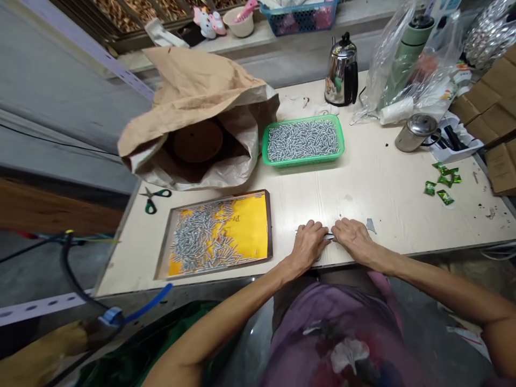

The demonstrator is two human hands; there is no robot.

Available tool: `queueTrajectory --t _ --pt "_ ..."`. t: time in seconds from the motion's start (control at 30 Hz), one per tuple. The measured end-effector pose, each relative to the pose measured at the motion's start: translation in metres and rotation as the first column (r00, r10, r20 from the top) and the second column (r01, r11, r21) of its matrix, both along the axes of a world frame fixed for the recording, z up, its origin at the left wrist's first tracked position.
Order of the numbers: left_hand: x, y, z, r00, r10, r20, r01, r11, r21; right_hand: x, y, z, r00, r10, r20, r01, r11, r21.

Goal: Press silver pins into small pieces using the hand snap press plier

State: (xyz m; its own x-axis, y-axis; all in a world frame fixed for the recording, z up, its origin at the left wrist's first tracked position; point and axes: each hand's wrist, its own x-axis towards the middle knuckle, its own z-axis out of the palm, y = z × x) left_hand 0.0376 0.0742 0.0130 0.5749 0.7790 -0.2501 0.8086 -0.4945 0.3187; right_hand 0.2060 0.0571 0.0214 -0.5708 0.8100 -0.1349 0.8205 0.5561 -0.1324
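At the front edge of the table, my left hand (309, 243) and my right hand (353, 237) are side by side. Both have curled fingers closed around a slim, silvery metal piece (329, 236). Only its middle shows between the hands, so its kind cannot be made out. Left of them lies a shallow tray (269, 226) with a yellow lining, holding many small silvery metal pins (193, 236), heaped toward its left side. Farther back, a green plastic basket (303, 160) is filled with small, ridged silvery pieces (302, 140) resembling springs or screws.
A large open paper sack (201, 80) stands at the back left, near green-handled scissors (151, 203). A steel kettle (337, 80), a lidded metal mug (415, 131), green wrapped packets (443, 183) and cardboard boxes (492, 102) are to the right. A grey scrap (371, 226) lies beside my right hand.
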Motion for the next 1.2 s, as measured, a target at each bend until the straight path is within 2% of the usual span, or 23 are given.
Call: queueTrajectory --t 0.1,0.23,0.33,0.43,0.53,0.6,0.67,0.73,0.8,0.87,0.97,1.07,1.13,1.2 --pt "-0.002 -0.001 -0.006 0.998 0.019 0.052 -0.021 0.999 0.040 0.010 0.010 0.005 0.999 -0.008 -0.032 0.008 1.000 -0.008" --pt "0.000 -0.020 -0.023 0.984 0.091 0.156 -0.120 0.975 0.190 0.027 0.035 0.005 0.984 0.099 -0.151 -0.103 0.994 -0.019" --pt "0.007 -0.046 -0.038 0.973 0.001 0.230 -0.064 0.962 0.266 0.029 0.054 -0.001 0.980 0.115 -0.165 -0.117 0.993 -0.006" --pt "0.016 -0.066 -0.047 0.943 -0.115 0.312 0.031 0.965 0.262 0.024 0.073 -0.005 0.993 0.085 -0.080 -0.083 0.996 0.028" --pt "0.022 -0.070 -0.048 0.916 -0.123 0.382 0.031 0.971 0.238 0.013 0.086 -0.001 0.998 0.062 -0.020 -0.061 0.996 0.065" --pt "0.024 -0.068 -0.046 0.906 -0.108 0.409 0.018 0.976 0.216 0.001 0.086 0.004 0.997 0.077 0.004 -0.077 0.992 0.096" --pt "0.023 -0.066 -0.041 0.901 -0.095 0.424 0.027 0.986 0.164 -0.014 0.076 0.006 0.978 0.210 -0.013 -0.208 0.974 0.095" --pt "0.017 -0.066 -0.036 0.907 -0.037 0.420 0.002 0.997 0.083 -0.031 0.061 0.001 0.909 0.411 -0.073 -0.406 0.911 0.079" --pt "0.002 -0.069 -0.029 0.918 0.080 0.389 -0.093 0.996 0.014 -0.046 0.047 -0.011 0.827 0.552 -0.109 -0.543 0.834 0.096" --pt "-0.021 -0.070 -0.022 0.915 0.211 0.344 -0.222 0.975 -0.007 -0.057 0.039 -0.024 0.771 0.630 -0.092 -0.617 0.775 0.135" --pt "-0.070 -0.061 -0.009 0.896 0.330 0.296 -0.351 0.936 0.019 -0.067 0.037 -0.035 0.735 0.673 -0.083 -0.652 0.735 0.185" --pt "-0.124 -0.028 0.004 0.853 0.452 0.262 -0.494 0.861 0.121 -0.068 0.041 -0.024 0.736 0.637 -0.230 -0.605 0.771 0.200" --pt "-0.156 0.001 0.009 0.758 0.615 0.214 -0.652 0.708 0.271 -0.064 0.051 -0.007 0.745 0.532 -0.403 -0.497 0.845 0.197" --pt "-0.180 0.026 0.009 0.730 0.667 0.149 -0.672 0.660 0.335 -0.057 0.072 0.013 0.754 0.360 -0.549 -0.300 0.933 0.200"
